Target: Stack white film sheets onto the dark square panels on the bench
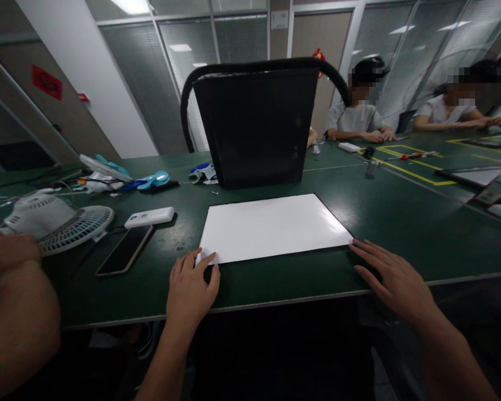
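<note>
A flat white board (271,228) with a thin dark edge lies on the green table (275,287) in front of me. At its near left corner rests my left hand (194,284), fingers spread, the fingertips on the corner. My right hand (390,275) reaches to the near right corner with its fingers stretched out, the tips touching or just beside the edge. Neither hand is wrapped round anything. Left of the board are a dark-screened phone (125,250) and a white power bank (150,217).
Beyond the board stands a black chair back (263,128). A white fan (79,225) lies at the left near another person's arm (20,312). Two people (359,117) sit at the far right. Yellow tape (417,172) marks the table there.
</note>
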Available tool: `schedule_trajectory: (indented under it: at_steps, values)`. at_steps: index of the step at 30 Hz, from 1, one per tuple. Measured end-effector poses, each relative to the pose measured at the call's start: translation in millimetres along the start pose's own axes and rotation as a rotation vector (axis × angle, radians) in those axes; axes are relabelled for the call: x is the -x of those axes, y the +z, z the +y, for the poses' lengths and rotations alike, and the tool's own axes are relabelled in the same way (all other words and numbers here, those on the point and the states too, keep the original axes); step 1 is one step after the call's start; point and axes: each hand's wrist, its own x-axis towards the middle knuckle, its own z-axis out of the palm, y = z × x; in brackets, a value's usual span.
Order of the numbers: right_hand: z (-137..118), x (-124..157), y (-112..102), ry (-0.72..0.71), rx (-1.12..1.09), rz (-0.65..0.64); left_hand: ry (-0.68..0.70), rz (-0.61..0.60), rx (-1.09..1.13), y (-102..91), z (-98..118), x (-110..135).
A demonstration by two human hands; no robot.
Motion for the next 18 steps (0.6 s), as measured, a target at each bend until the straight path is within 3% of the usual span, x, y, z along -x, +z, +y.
schedule_trajectory:
  at_steps: [9, 18]
  values:
    - [2.0, -0.7, 0.7, 0.003, 0.005, -0.016, -0.034, -0.083, -0.053, -1.7, 3.2, -1.8]
    - [0.6, 1.0, 1.6, 0.094, -0.037, -0.001, -0.097, -0.059, -0.060, 2.4, 2.3, -1.6]
